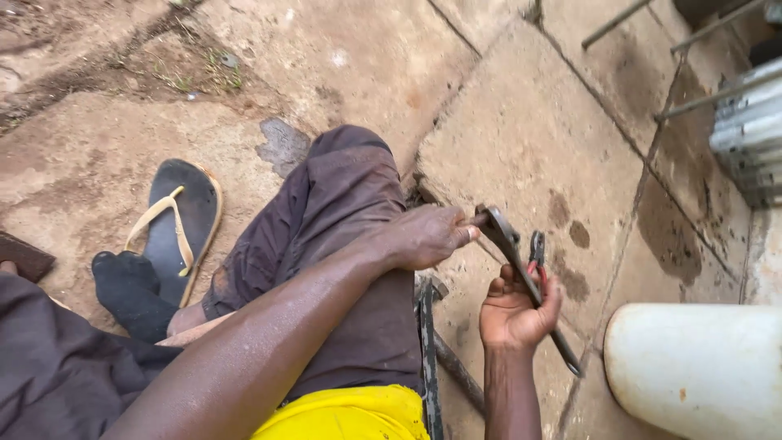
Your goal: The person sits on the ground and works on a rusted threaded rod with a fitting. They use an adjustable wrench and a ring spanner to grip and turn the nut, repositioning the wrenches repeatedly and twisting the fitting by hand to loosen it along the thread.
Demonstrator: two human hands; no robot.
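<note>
Right of centre, the left hand (428,236) pinches the upper end of a dark metal bar (521,273). The right hand (515,310) closes round its middle, with red-handled pliers (537,253) touching. The bar looks stiff, heavy and gritty; mid-length seems the surest hold. It slants above the concrete floor (529,130).

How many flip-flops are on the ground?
1. The black flip-flop with tan straps lies on the dirt at left, beside a foot in a black sock. Another may be hidden out of view.
</note>
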